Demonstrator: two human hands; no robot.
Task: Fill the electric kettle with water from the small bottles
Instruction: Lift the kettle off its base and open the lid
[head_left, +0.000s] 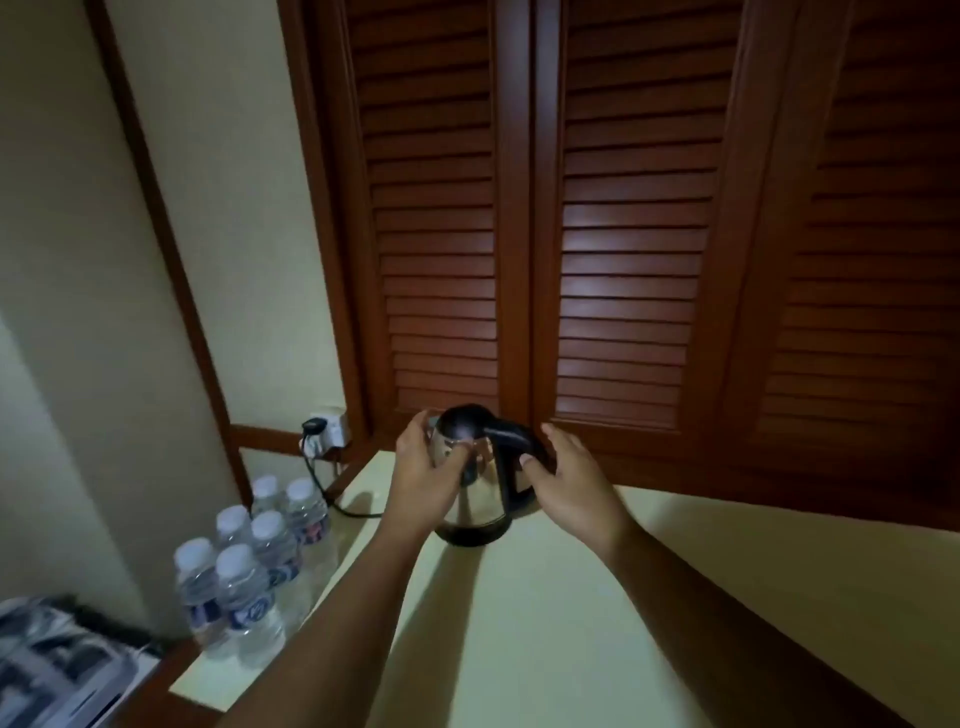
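A steel electric kettle (480, 501) with a black lid and black handle stands on its base near the far end of the pale countertop (545, 623). Its lid is down. My left hand (428, 475) curls round the kettle's left side, fingers at the spout and thumb across the steel front. My right hand (571, 480) is at the black handle on the right, thumb touching it and fingers reaching behind it. Several small clear water bottles (254, 571) with white caps stand together at the counter's left edge, all capped.
The kettle's black cord (332, 499) runs left to a wall socket (327, 428) in the corner. Dark louvred wooden doors (623, 234) rise right behind the counter. A dark and white object (57, 665) lies at the lower left.
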